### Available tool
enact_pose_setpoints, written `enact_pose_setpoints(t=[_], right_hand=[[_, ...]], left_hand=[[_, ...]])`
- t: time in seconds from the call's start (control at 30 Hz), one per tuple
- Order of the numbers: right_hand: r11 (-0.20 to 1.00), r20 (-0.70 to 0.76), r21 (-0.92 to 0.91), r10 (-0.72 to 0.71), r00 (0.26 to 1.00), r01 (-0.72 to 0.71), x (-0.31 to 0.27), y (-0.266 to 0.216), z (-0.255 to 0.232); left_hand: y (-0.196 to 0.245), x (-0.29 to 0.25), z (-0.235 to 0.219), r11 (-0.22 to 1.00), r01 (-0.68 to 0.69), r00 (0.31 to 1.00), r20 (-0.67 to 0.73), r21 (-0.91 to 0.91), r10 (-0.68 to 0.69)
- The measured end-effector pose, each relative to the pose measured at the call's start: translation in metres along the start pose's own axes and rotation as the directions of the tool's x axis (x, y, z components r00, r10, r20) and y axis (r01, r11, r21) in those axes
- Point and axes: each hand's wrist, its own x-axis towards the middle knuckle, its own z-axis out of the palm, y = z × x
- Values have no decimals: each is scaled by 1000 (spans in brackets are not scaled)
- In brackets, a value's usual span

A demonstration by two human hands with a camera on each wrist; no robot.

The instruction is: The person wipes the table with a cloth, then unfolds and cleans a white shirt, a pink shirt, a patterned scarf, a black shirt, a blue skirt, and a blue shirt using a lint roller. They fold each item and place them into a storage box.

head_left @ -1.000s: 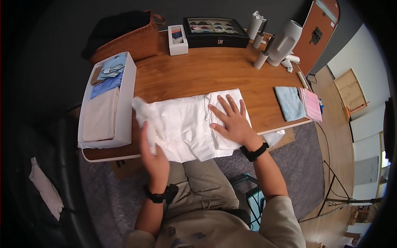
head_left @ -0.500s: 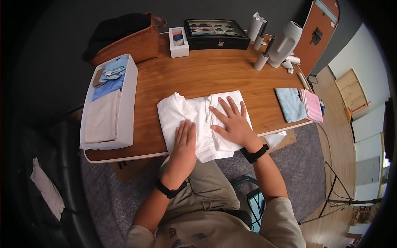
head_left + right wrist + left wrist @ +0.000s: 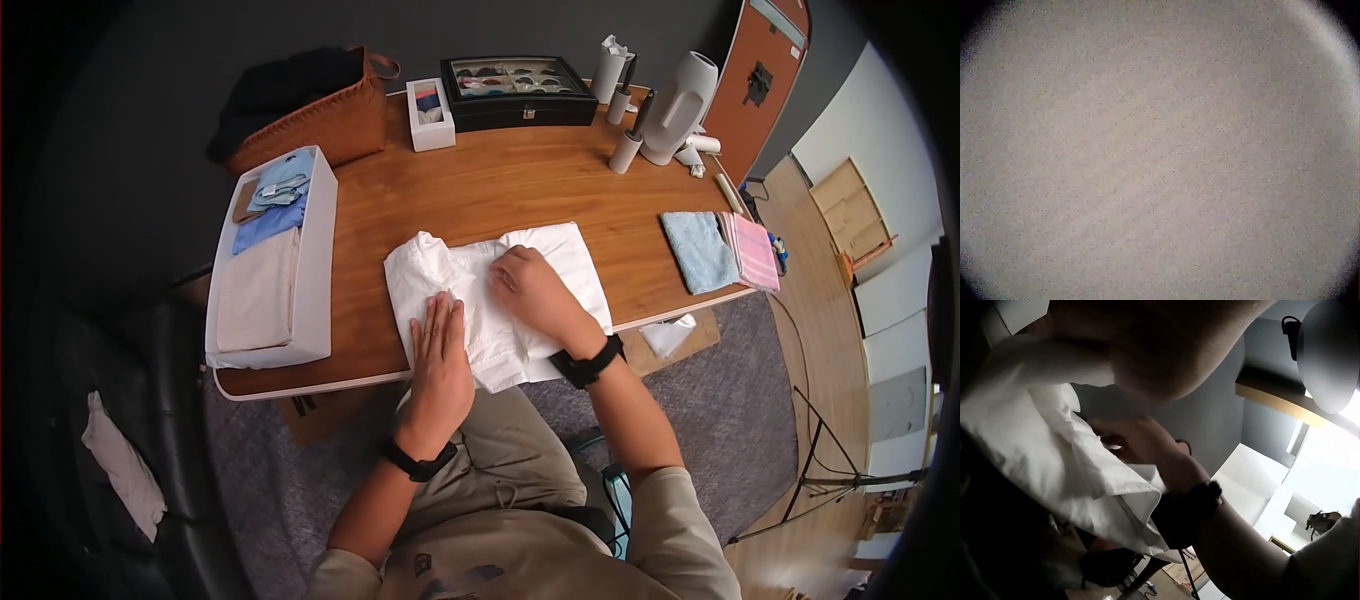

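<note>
A folded white garment [image 3: 490,335] lies near the table's front edge, its left part bunched and wrinkled. The left hand [image 3: 440,375] rests on that left part with extended fingers. At the upper right, the right hand [image 3: 545,300] has its fingers curled at an inner edge of the cloth and seems to pinch it; the fingertips are partly hidden. The left wrist view shows the white cloth [image 3: 1041,444] with the right hand [image 3: 1141,444] bent over it, and the left hand [image 3: 1166,350] dark and close above. Only a blurred pale surface fills the right wrist view.
A white box [image 3: 318,260] of folded clothes stands left, a brown basket [image 3: 330,125] behind it. At the back are a small white box [image 3: 432,135] and a black display case [image 3: 520,110]. Blue [image 3: 697,250] and pink [image 3: 750,250] cloths lie right; a white bottle [image 3: 680,110] stands behind.
The left hand has brought the garment's left part inward over the rest and lies flat on it. The right hand, spread flat before, has moved slightly left and curled its fingers.
</note>
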Motion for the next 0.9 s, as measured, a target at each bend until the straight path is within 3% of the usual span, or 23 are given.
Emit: enact_pose_setpoints(t=[0.03,0.07,0.1,0.13,0.2,0.27,0.47,0.53,0.57,0.63,0.67,0.73,0.9], right_hand=[[989,-80,143,41,996,-29,7,-8,6],[989,-83,145,40,996,-28,15,-14,9],[944,57,232,227,972,-235,24,-25,5],[853,211,286,389,897,-437,31,-32,2],[857,228,261,392,891,-444,40,-30,6],[864,249,230,393,885,-448,45,-28,8],[891,260,208,347,901,-403,43,-24,8],[782,273,404,392,879,-474,39,-26,5],[782,274,405,392,878,-475,38,-25,5],[865,207,322,333,920,-385,34,-21,6],[864,206,321,335,920,-387,31,-15,9],[829,47,485,291,955,-277,24,-9,16],[878,101,366,292,951,-308,16,-20,0]], left_hand=[[-1,0,2,998,-24,998,-60,-55,20],[-2,1,4,993,-51,992,-119,-109,38],[-1,2,7,993,-55,992,-119,-106,42],[2,5,10,989,-78,990,-131,-127,61],[5,6,13,984,-100,986,-145,-146,79],[8,7,15,976,-203,976,-90,-77,196],[8,3,10,959,-281,959,-16,24,282],[7,3,5,949,-316,949,17,13,315],[8,3,3,949,-315,949,18,13,315],[9,3,-1,939,-344,939,33,23,343],[10,2,0,938,-346,938,34,21,345],[11,4,-2,944,-326,944,70,45,322],[22,17,-23,962,-250,967,28,-110,255]])
